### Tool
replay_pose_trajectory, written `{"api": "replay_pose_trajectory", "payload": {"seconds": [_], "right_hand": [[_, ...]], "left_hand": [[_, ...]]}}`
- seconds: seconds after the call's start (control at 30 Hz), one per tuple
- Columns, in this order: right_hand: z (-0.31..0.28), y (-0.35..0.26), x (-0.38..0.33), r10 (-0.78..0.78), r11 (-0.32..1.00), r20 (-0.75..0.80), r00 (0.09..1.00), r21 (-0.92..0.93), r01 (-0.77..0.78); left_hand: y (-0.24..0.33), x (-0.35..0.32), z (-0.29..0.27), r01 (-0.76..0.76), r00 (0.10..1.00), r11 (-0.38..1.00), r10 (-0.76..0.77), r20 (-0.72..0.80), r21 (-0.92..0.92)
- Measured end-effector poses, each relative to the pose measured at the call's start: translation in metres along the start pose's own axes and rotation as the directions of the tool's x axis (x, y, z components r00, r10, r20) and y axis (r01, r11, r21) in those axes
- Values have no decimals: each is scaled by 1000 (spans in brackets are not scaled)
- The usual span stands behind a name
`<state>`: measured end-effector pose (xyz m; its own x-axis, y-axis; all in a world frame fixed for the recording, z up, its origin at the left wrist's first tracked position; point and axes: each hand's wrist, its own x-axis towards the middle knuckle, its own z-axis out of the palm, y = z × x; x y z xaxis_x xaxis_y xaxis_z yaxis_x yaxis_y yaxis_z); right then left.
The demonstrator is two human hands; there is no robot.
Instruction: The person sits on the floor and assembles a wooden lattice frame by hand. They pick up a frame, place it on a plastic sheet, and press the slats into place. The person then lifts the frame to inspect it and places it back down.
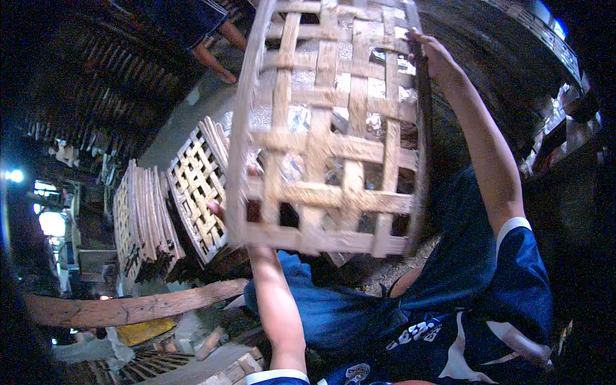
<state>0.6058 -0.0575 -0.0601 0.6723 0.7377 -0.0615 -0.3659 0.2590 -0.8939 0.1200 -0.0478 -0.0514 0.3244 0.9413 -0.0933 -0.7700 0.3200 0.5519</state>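
A large woven panel of flat bamboo strips with a wooden frame is held up in front of me, tilted and slightly blurred. My left hand grips its lower left edge; most of that hand is hidden behind the weave, with finger ends showing beside the frame. High on the right edge, my right hand is closed round the frame. Just left of the raised panel, another lattice panel leans at the front of a group of similar ones. Farther left stands a stack of woven panels on edge.
A curved wooden pole crosses the lower left. Beneath it lie a yellow piece, wood scraps and a slatted round object. Another person's bare legs show at the top. Dark rows of slats line the upper left.
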Motion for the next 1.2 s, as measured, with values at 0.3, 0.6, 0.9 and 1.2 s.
{"api": "replay_pose_trajectory", "payload": {"seconds": [0.3, 0.6, 0.9, 1.2], "right_hand": [[-16, -2, -14, -61, 996, -292, 954, 47, 78], [-14, -3, -29, 30, 948, -151, 988, -309, -76], [-3, 14, -18, -788, 62, 208, 580, -910, 411], [119, 55, -191, -6, -379, 999, 43, -42, 925]], "left_hand": [[-42, 22, 1, 234, 955, 900, -283, 84, 367], [-55, 48, -24, 145, 943, 876, 19, -333, 460], [-55, 57, -34, 155, 917, 873, 46, -396, 461], [-58, 24, -11, 236, 934, 841, -58, -353, 487]]}}
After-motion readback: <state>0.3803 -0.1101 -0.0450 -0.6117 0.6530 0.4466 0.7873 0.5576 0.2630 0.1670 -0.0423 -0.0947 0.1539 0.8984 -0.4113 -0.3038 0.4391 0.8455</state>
